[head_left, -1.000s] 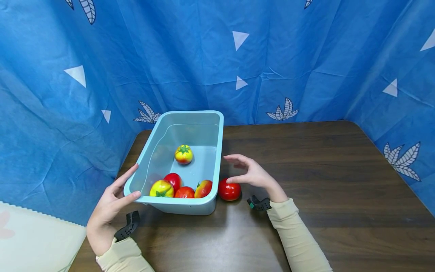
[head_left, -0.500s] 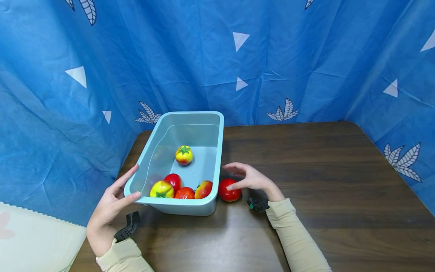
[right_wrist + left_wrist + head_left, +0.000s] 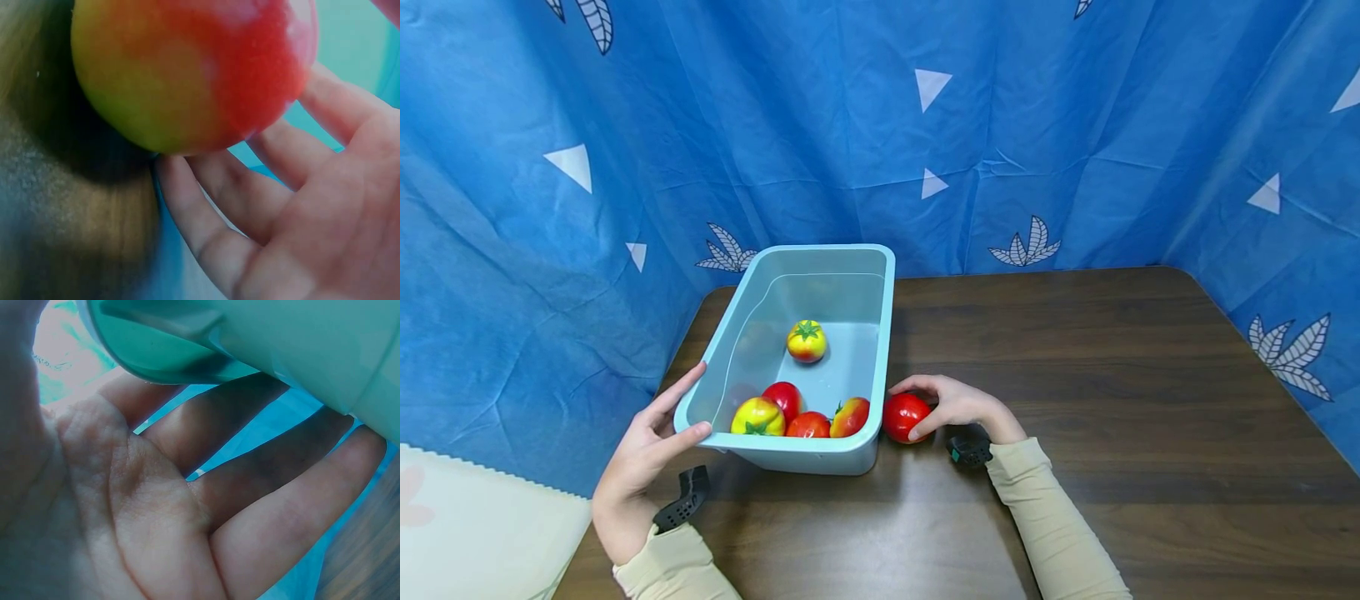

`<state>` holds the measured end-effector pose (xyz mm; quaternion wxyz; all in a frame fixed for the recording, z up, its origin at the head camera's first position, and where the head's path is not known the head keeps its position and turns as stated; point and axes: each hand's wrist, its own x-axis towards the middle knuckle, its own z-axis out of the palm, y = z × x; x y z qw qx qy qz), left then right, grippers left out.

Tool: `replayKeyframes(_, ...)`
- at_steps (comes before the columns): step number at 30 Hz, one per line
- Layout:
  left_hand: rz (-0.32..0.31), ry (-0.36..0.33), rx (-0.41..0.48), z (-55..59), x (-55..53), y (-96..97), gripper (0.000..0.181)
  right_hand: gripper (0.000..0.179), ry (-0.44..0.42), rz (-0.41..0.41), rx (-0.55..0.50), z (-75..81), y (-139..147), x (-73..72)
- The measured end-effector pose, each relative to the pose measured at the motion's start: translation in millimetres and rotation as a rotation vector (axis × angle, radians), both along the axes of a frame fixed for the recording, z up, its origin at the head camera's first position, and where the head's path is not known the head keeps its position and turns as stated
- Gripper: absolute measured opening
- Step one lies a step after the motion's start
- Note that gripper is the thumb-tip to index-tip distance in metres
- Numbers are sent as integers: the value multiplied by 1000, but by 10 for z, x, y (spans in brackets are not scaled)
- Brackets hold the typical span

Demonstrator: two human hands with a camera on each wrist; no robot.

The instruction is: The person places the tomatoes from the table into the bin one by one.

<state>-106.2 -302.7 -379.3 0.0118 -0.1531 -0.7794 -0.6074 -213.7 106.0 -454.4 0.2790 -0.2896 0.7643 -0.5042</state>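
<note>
In the head view, a pale blue-green plastic bin [image 3: 838,457] stands left of the middle of the table. My left hand [image 3: 636,467] grips its near left corner, thumb over the rim and fingers along the side; the left wrist view shows those fingers under the rim. A glossy red tomato [image 3: 900,417] sits on the table against the bin's right side. Around it is my right hand [image 3: 966,406], thumb in front and fingers behind. Yellow-green colours its lower side in the right wrist view. Inside the bin lie a yellow-red tomato [image 3: 806,342] and several other fruits [image 3: 757,416].
Brown wood-grain table [image 3: 1075,375] extends to the right of the bin. A blue patterned curtain [image 3: 1037,133] hangs behind and at both sides. White cloth [image 3: 475,525] lies at the lower left. Each wrist carries a black band [image 3: 970,448].
My right hand has come down from above the tomato, and its thumb and fingers have closed around it. The left hand and the bin have stayed in place.
</note>
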Motion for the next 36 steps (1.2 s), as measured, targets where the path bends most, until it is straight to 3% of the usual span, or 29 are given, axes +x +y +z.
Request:
replayKeyframes(12,-4,0,6,-3,-2,-3,69,61,22,-23,-26,-8,38,-24)
replayKeyframes(36,-7,1,0,2,8,2,69,67,197,-170,-192,523,142,161)
